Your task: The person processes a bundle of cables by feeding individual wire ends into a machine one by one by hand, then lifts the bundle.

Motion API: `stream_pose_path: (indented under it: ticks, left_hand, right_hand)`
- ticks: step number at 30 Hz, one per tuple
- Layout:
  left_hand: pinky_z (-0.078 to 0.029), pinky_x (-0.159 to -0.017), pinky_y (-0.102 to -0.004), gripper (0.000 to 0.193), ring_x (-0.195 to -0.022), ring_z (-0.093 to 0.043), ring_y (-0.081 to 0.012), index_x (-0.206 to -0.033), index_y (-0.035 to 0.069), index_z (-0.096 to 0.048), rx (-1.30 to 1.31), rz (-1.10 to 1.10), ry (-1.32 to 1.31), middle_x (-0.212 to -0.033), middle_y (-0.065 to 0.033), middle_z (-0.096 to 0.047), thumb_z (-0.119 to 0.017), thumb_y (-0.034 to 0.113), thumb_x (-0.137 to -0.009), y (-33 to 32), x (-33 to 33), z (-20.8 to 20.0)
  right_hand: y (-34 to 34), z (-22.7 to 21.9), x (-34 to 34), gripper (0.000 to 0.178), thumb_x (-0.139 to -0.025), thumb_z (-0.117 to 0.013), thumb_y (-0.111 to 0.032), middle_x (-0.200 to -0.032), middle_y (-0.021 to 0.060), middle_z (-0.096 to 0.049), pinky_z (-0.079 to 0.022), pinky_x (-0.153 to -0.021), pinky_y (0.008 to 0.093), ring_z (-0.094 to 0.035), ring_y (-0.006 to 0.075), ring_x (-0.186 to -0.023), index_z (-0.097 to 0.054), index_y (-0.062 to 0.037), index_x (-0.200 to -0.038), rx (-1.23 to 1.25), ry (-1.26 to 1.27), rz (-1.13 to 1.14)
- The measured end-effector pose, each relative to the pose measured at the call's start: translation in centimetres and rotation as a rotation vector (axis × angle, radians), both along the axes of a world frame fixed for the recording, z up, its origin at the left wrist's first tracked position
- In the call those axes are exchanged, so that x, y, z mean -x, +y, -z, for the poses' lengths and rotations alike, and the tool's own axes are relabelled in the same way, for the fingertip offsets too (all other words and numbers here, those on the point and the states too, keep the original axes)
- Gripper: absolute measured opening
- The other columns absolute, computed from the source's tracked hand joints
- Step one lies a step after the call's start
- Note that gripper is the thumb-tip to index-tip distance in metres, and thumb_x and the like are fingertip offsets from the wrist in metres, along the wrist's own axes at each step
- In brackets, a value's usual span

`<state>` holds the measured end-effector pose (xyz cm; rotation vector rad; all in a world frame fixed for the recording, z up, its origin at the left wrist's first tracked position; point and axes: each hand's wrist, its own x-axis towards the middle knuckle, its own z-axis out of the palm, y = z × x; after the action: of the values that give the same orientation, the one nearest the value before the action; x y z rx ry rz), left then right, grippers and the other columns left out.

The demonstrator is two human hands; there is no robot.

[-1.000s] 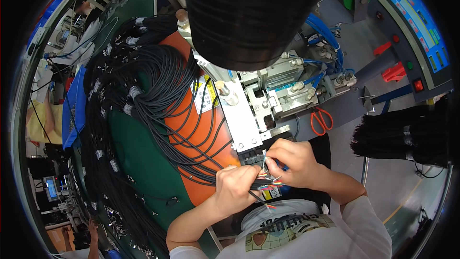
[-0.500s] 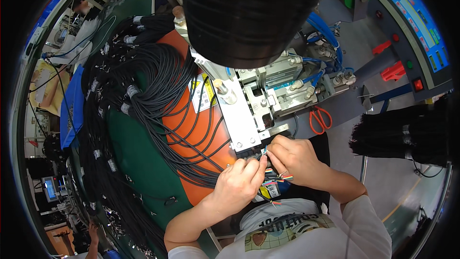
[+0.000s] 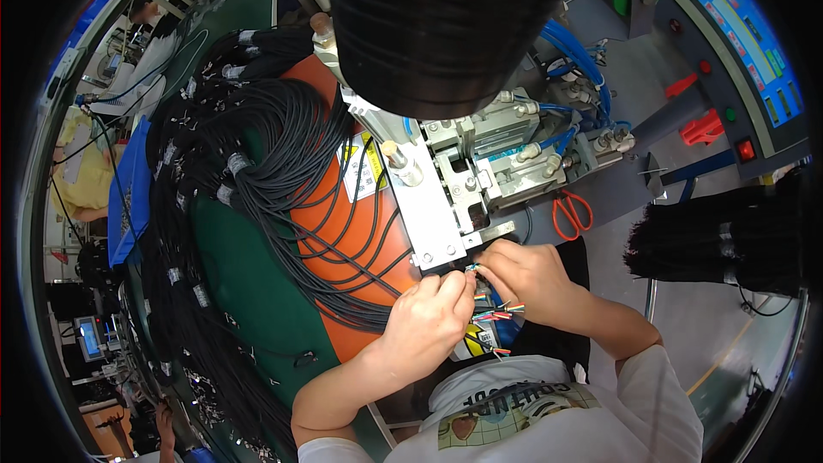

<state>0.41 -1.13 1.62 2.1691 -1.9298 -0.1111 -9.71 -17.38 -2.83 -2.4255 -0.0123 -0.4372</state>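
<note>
Knuckles up, a left hand and right hand pinch a thin wire (its direction unclear) beside the right edge of the orange worktop. Black cables run left to right, coloured ends pointing right.

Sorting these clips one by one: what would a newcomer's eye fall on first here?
Probably the big black cylinder at top centre, partly hiding the metal machine. Next, the thick sweep of black cables left of centre. Then the left hand and right hand, apparently pinching thin wires just below the machine, coloured wire ends showing between them.
</note>
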Motion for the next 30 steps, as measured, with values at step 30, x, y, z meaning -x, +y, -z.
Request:
stream_pose_path:
  ticks: [30]
  left_hand:
    - [-0.05,-0.062,-0.037,0.05,-0.068,-0.064,-0.0298,-0.102,-0.001,-0.06,0.356,-0.096,0.552,-0.079,-0.012,-0.065,-0.08,0.009,-0.058,3.0,-1.1,1.5]
  right_hand:
    - [0.7,0.2,-0.2,0.021,-0.086,-0.066,-0.002,-0.093,0.0054,-0.061,-0.043,-0.052,0.0181,-0.055,0.0029,-0.06,-0.065,0.0015,-0.107,-1.016,0.056,-0.321]
